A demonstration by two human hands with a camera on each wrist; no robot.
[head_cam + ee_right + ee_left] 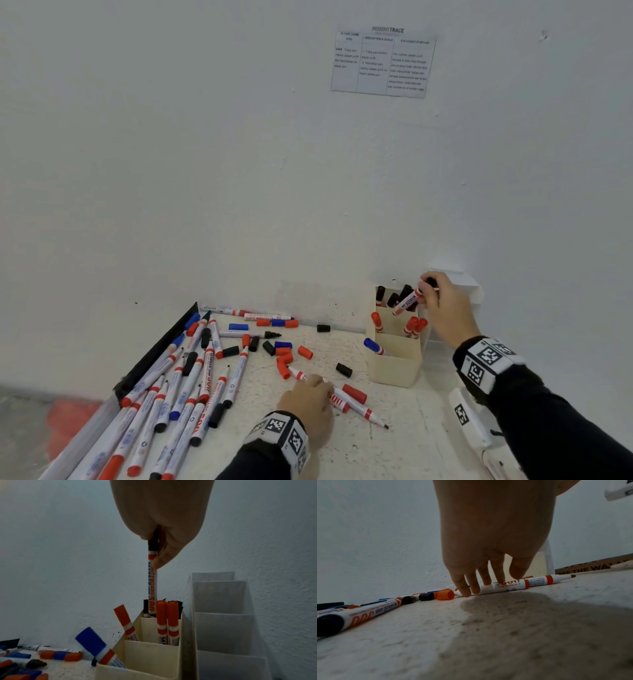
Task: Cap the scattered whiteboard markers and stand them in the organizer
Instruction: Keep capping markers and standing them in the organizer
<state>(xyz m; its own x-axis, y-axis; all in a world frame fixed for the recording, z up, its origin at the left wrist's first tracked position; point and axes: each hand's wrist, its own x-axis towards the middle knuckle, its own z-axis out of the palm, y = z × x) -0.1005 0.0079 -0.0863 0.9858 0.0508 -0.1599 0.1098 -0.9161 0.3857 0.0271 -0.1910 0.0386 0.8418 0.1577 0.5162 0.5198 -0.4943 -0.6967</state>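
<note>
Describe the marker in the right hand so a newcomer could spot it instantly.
Start at the cream organizer by the wall, then its rear compartment. Above it, the right hand holds a black-capped marker by its cap end. It alone hangs in mid-air; its neighbours already stand inside.

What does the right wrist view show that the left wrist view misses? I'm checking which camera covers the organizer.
Only the right wrist view shows the right hand holding a black-capped marker above the organizer's back compartment, with red-capped markers in the middle one and a blue-capped marker in front. Only the left wrist view shows the left hand with its fingers on an uncapped marker lying on the table. Both show loose caps, scattered markers and the white wall.
</note>
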